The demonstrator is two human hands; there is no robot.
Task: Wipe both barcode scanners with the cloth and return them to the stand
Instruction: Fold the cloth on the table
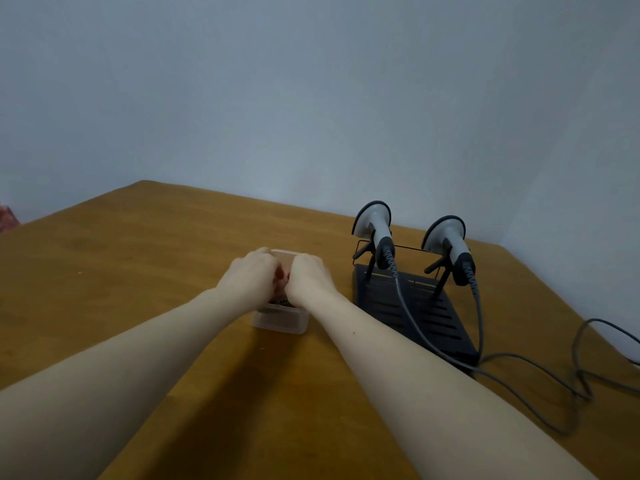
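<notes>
While both forearms reach forward, left hand [247, 275] and right hand [309, 277] curl over the container [280, 318]; grip contents unclear.

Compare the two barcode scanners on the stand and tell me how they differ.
The left scanner sits farther from the camera and nearer the hands; the right scanner sits closer to the camera and nearer the wall. The left scanner's cable crosses the slotted base of the stand; the right scanner's cable hangs past the base's right edge. Both are grey with dark-rimmed heads, hang on the stand's prongs, and are untouched.
</notes>
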